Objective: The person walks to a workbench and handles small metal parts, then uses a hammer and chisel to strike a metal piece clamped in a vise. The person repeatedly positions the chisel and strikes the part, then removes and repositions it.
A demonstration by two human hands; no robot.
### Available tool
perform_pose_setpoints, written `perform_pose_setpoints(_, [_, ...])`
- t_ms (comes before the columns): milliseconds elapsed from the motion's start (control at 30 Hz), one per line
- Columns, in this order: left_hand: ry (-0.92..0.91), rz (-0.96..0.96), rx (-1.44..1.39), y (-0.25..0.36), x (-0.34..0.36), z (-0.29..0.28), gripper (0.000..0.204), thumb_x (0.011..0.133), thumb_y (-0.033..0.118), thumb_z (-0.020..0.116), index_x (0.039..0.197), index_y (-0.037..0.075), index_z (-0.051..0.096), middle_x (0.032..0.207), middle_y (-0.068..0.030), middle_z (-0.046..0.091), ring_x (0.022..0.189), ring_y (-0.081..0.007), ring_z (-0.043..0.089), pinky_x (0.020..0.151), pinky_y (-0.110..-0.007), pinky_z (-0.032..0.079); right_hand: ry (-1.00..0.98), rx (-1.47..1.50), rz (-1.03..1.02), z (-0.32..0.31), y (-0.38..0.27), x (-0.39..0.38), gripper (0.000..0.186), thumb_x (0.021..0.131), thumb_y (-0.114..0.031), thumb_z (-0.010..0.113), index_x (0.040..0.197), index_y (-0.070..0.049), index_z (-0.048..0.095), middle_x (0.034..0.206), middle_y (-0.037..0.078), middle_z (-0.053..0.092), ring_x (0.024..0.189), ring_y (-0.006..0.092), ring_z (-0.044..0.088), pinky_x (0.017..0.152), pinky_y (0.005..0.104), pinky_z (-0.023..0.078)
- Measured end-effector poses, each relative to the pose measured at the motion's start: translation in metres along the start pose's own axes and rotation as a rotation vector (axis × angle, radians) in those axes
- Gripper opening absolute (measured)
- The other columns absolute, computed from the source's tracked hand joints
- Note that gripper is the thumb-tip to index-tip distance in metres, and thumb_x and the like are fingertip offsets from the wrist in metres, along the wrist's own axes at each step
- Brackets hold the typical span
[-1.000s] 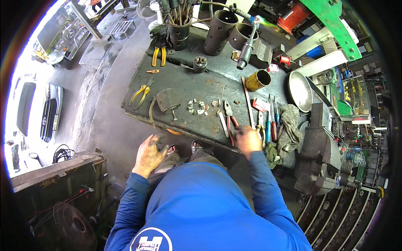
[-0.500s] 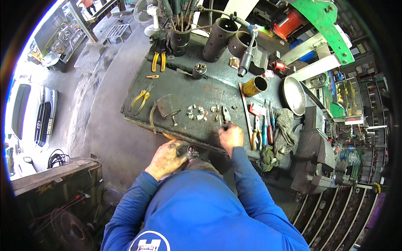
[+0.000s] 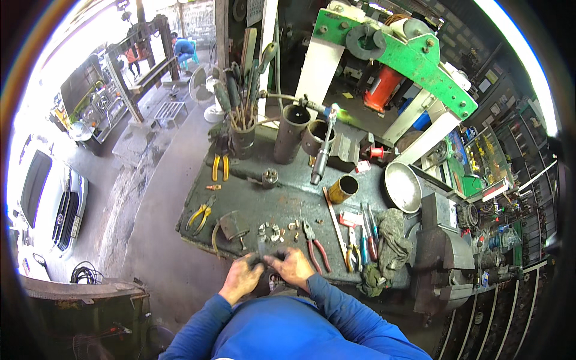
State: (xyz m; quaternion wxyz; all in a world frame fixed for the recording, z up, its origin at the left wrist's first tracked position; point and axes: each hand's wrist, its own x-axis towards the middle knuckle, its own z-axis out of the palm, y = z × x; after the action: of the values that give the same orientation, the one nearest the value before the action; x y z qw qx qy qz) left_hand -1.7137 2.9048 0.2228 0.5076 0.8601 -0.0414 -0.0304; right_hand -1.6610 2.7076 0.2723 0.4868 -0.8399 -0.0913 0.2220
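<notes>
My left hand and my right hand meet at the bench's front edge, fingers closed and thumbs close together. What they pinch is dark, blurred and too small to name. Just beyond them on the bench lie small metal pieces and a few tiny bits. Red-handled pliers rest to the right of these, nearest my right hand. A dark metal cup-shaped part stands to the left, beside a curved strip and a bolt. Yellow-handled pliers lie farther left.
On the right lie a steel ruler, screwdrivers, other pliers and a grey rag, near a bench vise. Behind stand a yellow-brown tube, a metal bowl, a ratchet tool and a tool-filled can.
My right hand has left the red-handled pliers, which now lie uncovered, and has moved left to meet my left hand. My left hand has come to the bench edge. The view has tilted up.
</notes>
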Motion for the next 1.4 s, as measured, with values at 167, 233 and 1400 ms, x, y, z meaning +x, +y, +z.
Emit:
perform_pose_setpoints(167, [0.373,-0.203,-0.17,-0.018,-0.027,-0.034,0.029,0.101,0.015,0.054,0.122,-0.004,0.063,0.102,-0.0195,0.074,0.086,-0.0309,0.072,0.076,-0.041,0.059,0.128,-0.176,-0.281,-0.043,-0.037,0.006,0.035,0.096,-0.031,0.073,0.114,-0.001,0.073,0.105,0.021,0.074,0.095,0.0369,0.073,0.085,0.0433,0.058])
perform_pose_setpoints(233, [0.487,-0.317,-0.461,-0.023,-0.051,-0.052,0.021,0.106,0.009,0.049,0.121,0.0,0.06,0.09,-0.0086,0.07,0.07,-0.0132,0.066,0.056,-0.03,0.056,0.221,-0.284,-0.416,-0.083,-0.061,0.026,0.031,0.094,-0.026,0.074,0.117,-0.006,0.072,0.104,0.019,0.073,0.094,0.0376,0.072,0.081,0.0433,0.059])
perform_pose_setpoints(1400, [0.895,-1.025,-0.177,-0.287,-0.391,-0.007,0.02,0.089,0.01,0.064,0.092,-0.005,0.075,0.074,-0.0121,0.072,0.065,-0.025,0.07,0.058,-0.038,0.056,0.424,-1.124,-0.291,-0.155,-0.177,0.398,0.031,0.09,-0.022,0.067,0.119,-0.015,0.074,0.129,0.008,0.067,0.13,0.0289,0.057,0.106,0.0485,0.042])
